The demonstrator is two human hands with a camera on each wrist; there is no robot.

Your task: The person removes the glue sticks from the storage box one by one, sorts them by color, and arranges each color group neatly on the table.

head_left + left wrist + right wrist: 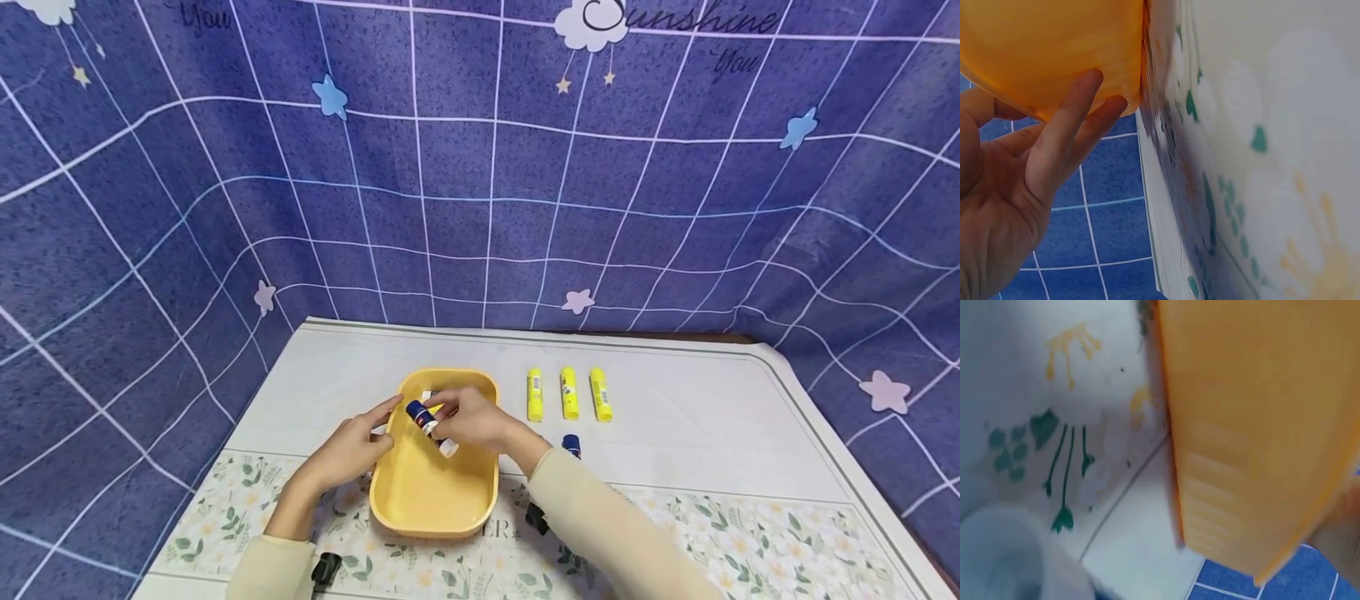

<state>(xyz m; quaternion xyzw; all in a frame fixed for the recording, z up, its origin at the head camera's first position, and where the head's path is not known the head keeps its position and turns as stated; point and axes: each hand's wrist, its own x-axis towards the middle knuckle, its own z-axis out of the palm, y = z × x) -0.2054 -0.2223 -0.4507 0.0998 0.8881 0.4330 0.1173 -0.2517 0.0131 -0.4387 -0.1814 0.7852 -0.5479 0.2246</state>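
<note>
My right hand (471, 417) pinches a glue stick (429, 423) with a dark blue cap and white base. It is tilted over the yellow plastic tub (435, 500). Under the right fingers, another small white-and-dark piece (429, 395) shows inside the tub, mostly hidden. At the tub's left rim, my left hand (348, 450) holds on. From the left wrist, two fingers (1079, 100) lie along the tub's outer wall (1035, 44), while the thumb side passes behind the rim. The right hand is out of the right wrist view, where the tub's wall (1260, 425) fills much of the frame.
Three yellow glue sticks (535, 395) lie in a row right of the tub. Nearer, a blue-capped one (572, 445) is partly hidden by the right sleeve; its blurred white end (1004, 562) shows at the right wrist. A floral cloth (240, 492) covers the table's front; a blue curtain hangs behind.
</note>
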